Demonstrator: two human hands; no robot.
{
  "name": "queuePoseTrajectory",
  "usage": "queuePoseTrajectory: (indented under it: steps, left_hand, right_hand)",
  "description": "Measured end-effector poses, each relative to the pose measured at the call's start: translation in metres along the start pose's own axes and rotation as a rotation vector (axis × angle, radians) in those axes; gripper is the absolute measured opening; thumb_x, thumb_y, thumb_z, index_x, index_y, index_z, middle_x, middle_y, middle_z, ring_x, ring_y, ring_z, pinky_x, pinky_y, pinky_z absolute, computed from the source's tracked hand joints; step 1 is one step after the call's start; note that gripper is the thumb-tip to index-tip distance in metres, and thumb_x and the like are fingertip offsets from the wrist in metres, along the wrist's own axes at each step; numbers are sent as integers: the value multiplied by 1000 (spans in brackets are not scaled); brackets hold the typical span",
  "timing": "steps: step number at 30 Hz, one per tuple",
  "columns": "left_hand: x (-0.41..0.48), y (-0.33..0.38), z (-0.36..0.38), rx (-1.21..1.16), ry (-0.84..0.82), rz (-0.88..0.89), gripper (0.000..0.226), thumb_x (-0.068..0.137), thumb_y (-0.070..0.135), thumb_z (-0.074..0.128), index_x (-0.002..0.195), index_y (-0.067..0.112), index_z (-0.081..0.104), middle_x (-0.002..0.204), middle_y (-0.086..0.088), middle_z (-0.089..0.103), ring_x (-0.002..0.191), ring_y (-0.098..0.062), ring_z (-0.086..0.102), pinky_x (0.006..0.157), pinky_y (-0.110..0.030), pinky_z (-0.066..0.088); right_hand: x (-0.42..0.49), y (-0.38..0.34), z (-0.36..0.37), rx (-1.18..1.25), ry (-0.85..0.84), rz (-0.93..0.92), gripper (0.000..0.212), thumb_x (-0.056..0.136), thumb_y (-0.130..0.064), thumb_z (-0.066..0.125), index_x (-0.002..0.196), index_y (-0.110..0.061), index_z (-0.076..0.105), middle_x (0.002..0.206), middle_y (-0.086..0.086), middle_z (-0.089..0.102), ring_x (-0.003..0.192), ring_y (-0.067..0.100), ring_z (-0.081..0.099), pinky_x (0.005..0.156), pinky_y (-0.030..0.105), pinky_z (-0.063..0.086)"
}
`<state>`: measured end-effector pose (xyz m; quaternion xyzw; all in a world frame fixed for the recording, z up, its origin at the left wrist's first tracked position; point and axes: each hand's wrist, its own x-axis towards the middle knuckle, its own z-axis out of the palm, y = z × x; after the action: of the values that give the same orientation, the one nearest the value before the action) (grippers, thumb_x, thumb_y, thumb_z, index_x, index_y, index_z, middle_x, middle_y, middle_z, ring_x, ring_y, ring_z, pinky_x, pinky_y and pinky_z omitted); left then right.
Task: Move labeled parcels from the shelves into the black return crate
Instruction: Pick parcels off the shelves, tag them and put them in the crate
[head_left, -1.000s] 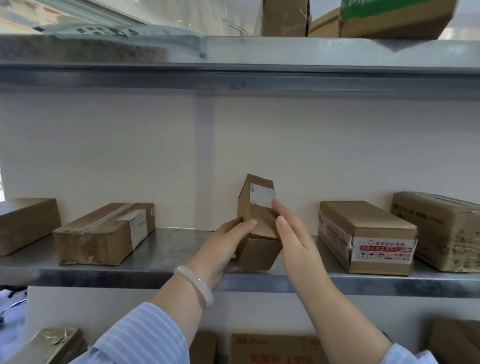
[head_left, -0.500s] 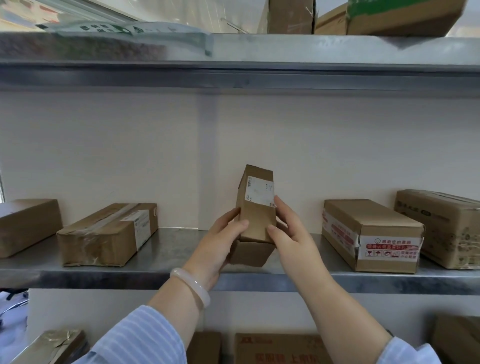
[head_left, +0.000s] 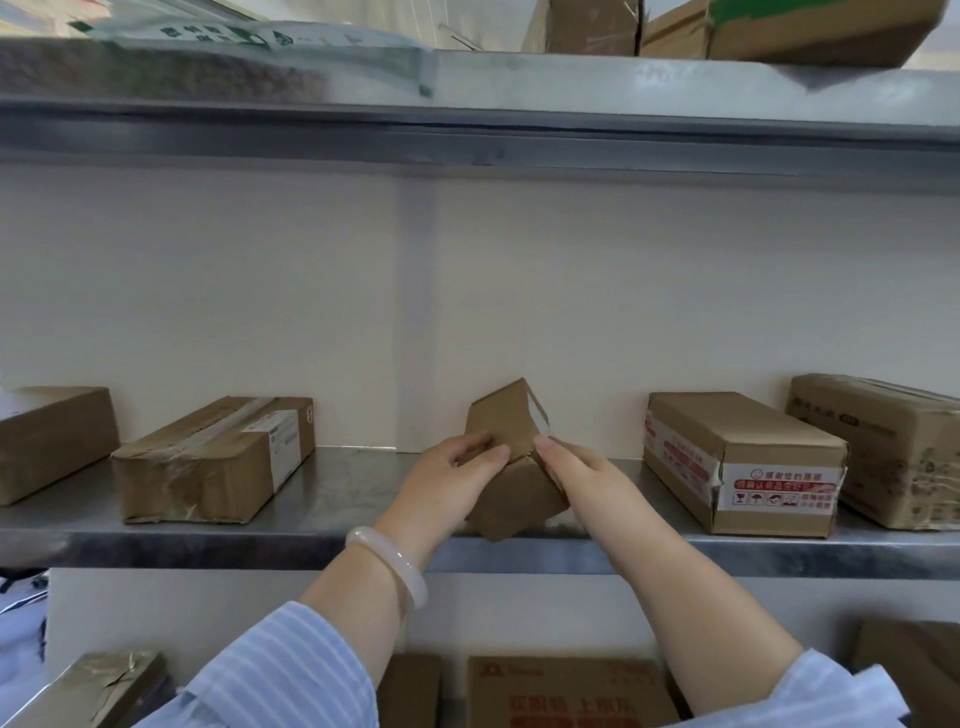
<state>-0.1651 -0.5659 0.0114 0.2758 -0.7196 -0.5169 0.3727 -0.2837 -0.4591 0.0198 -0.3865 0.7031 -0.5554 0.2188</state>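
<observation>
Small brown cardboard parcel (head_left: 511, 467), tilted, white label edge-on, above shelf edge (head_left: 311, 551)

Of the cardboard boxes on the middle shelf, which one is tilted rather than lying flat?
The small box held between both hands, at the shelf's centre. It stands on a corner; the other boxes lie flat.
</observation>
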Motion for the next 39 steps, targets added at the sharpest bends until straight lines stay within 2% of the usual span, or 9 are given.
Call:
queuePoseTrajectory:
  steps: [4, 7, 10, 16, 21, 24, 26, 32, 39]
  left_hand:
    - [1, -5, 2, 38, 12, 9, 39, 92, 34, 65, 128, 20, 63, 124, 3, 61, 108, -9, 58, 91, -21, 45]
    - [4, -8, 4, 135, -12, 43, 38, 92, 35, 64, 127, 20, 64, 123, 5, 61, 112, -8, 56, 93, -19, 41]
    - [9, -11, 8, 234, -41, 82, 44, 89, 43, 66, 128, 22, 63, 132, 1, 58, 120, -11, 54, 100, -21, 40]
    - [12, -17, 13, 275, -55, 55, 45, 86, 50, 66, 126, 29, 62, 134, 5, 55, 120, -9, 51, 79, -10, 37]
    - [12, -13, 9, 295, -78, 90, 66, 77, 68, 62, 130, 30, 60, 139, 1, 54, 126, -13, 50, 107, -33, 42]
    - [14, -4, 12, 419, -21, 186, 62, 84, 62, 58, 139, 33, 52, 149, -3, 42, 140, -17, 34, 116, -30, 25]
    - [14, 7, 19, 527, 26, 310, 56, 89, 55, 55, 141, 36, 48, 152, -2, 37, 144, -18, 25, 115, -29, 17]
    - [-2, 40, 63, 556, -33, 588, 78, 75, 73, 34, 141, 35, 49, 149, -3, 42, 139, -20, 34, 116, -34, 24]
    - [-5, 47, 133, 496, -214, 470, 66, 89, 58, 54, 148, 35, 38, 156, -3, 30, 146, -21, 21, 119, -34, 16]
  right_hand:
    - [4, 1, -2, -50, 1, 62, 28, 97, -47, 47, 116, -29, 55, 100, -9, 56, 85, 7, 50, 63, 19, 35]
    - [9, 4, -1, -32, 22, 54, 37, 96, -38, 46, 132, -31, 54, 124, -8, 58, 106, 10, 55, 80, 24, 41]
    - [14, 9, -2, -47, 24, 53, 43, 94, -29, 42, 136, -34, 52, 127, -4, 60, 113, 14, 55, 87, 28, 41]
    - [8, 9, -4, -78, 30, -12, 47, 95, -22, 40, 138, -38, 51, 126, -8, 56, 107, 10, 52, 81, 20, 37]
    - [0, 8, -9, -54, 55, -112, 43, 97, -24, 49, 139, -36, 51, 131, -13, 55, 112, 3, 50, 88, 17, 37]
    - [-9, 8, -22, -81, 132, -205, 46, 97, -23, 54, 142, -34, 48, 137, -14, 52, 120, -1, 47, 89, 9, 36]
    - [-17, 8, -31, -91, 202, -259, 47, 97, -21, 55, 142, -34, 47, 141, -14, 51, 127, 1, 46, 104, 20, 38]
    - [-27, 8, -72, -264, 446, -409, 44, 94, -20, 60, 136, -32, 52, 129, -16, 55, 121, -1, 50, 106, 22, 39]
    - [-22, 23, -152, -357, 635, -338, 44, 96, -29, 55, 139, -31, 48, 139, -11, 44, 135, 9, 36, 114, 37, 33]
